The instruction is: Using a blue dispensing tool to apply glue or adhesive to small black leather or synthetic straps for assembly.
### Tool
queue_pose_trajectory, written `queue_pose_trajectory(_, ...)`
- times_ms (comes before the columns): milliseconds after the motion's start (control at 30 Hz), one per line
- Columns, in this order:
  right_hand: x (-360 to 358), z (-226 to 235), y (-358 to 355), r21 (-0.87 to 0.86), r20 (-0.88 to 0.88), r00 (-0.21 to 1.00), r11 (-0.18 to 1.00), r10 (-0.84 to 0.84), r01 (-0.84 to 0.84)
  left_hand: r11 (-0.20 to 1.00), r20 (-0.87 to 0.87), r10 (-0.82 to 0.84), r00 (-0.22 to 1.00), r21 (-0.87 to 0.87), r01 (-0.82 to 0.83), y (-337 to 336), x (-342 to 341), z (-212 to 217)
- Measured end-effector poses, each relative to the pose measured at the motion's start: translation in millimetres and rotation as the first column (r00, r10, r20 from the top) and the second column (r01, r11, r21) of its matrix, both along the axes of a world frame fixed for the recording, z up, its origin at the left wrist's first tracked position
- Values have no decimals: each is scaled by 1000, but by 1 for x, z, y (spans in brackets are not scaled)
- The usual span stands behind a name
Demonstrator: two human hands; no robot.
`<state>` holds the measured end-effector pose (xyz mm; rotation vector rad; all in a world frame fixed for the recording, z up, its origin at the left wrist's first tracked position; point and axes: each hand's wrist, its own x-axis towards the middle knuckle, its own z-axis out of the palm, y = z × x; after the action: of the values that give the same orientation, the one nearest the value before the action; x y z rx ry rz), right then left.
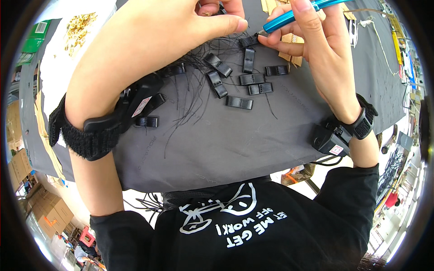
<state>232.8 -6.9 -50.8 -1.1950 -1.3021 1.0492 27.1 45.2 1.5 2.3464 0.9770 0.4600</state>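
My right hand [316,38] is closed around a shiny blue pen-shaped tool [289,20]. The tool's narrow tip points down and left, close to a black leather loop [247,41] with loose threads. My left hand [217,20] is at the top edge, its fingers curled and thumb stretched toward the tool. Something small and dark shows between those fingers, but the frame edge cuts it off. Several more black leather loops [239,102] lie between my forearms, some with two small holes. Long black threads [185,110] trail from them over the cloth.
Dark grey cloth [217,158] covers the table. Gold-coloured small pieces [80,31] lie on a white sheet at the far left. Tan strips [291,49] lie beyond my right fingers. Black devices are strapped at both wrists, one with a cable [332,161]. Cardboard boxes [56,214] stand at lower left.
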Motion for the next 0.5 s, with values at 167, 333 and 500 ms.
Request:
queue_pose_trajectory(167, 3, -3, 0, 18, 11, 1000, 1000, 15, -15, 990, -54, 27, 998, -140, -35, 2, 4, 7)
queue_pose_trajectory(333, -1, 15, -2, -107, 6, 1000, 994, 12, -11, 995, -74, 38, 997, -91, -45, 2, 5, 4)
queue_pose_trajectory(500, 0, 16, -2, -101, 11, 1000, 995, 15, -13, 966, -79, 101, 992, -232, -116, 2, 10, 12)
